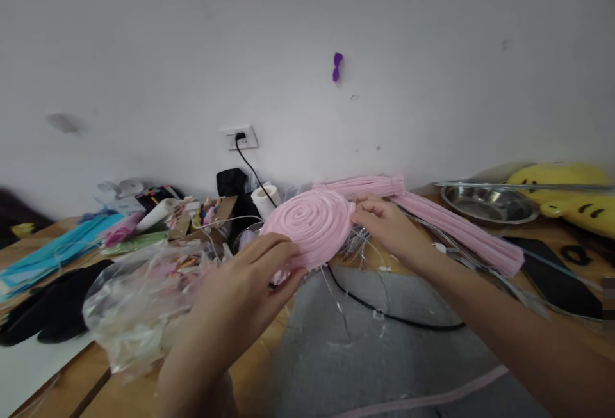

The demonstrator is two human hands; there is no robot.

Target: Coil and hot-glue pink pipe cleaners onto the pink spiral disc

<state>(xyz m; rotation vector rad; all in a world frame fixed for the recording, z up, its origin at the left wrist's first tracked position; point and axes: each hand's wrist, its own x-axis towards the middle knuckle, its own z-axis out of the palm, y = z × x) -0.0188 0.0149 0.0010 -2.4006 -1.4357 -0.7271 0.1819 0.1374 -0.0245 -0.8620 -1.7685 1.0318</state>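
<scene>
A flat round coil of pink pipe cleaner (pixel 307 218), wound in a spiral, is held up above the table between both hands. My left hand (pixel 262 267) grips its lower left edge, with fingers on top and the thumb below. At its right edge, my right hand (pixel 377 216) pinches the rim between thumb and fingers. Behind the coil lie a bundle of pink pipe cleaners (pixel 365 185) and another bundle (pixel 461 232) slanting to the right. Silvery wire ends (pixel 356 244) show under the coil. A grey mat (pixel 355 354) lies below, with a loose pink strand (pixel 427 399) across it.
On the left are a clear plastic bag (pixel 139 303), blue pipe cleaners (pixel 62 248) and a black cloth-like item (pixel 52 303). A metal bowl (pixel 490 203), a yellow plush (pixel 571 194) and a dark phone-like slab (pixel 557 277) sit right. A black cable (pixel 398 319) crosses the mat.
</scene>
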